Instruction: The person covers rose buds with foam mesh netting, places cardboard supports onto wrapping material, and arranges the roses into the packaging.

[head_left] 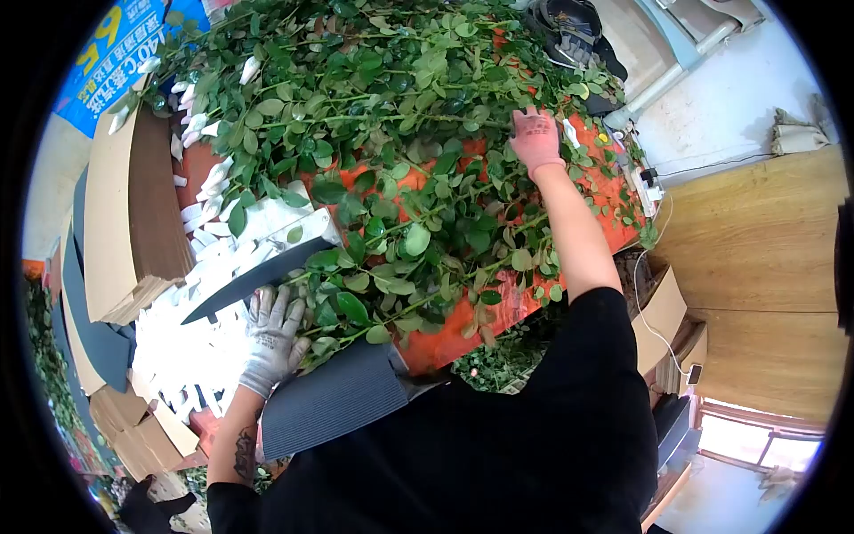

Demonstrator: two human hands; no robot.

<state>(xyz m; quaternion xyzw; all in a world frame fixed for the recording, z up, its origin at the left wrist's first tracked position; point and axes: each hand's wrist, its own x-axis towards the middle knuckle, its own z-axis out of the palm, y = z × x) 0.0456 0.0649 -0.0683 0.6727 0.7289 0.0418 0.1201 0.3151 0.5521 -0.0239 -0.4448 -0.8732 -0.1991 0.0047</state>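
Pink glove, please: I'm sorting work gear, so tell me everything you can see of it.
The pink glove is worn on the right hand and ends at the wrist. It looks like close-fitting fabric, with faint dark printing on the back. Its fingers point away from the body among the leafy stems; whether they grip anything cannot be told.

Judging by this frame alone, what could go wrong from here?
The pink-gloved right hand is among crowded, overlapping green leafy stems, so pulling one might snag or tear its neighbours. The grey-white-gloved left hand is beside a heap of small white pieces; a sweep could scatter them. The dark grey ribbed sheet lies right by the person's black shirt, so leaning might shift it.
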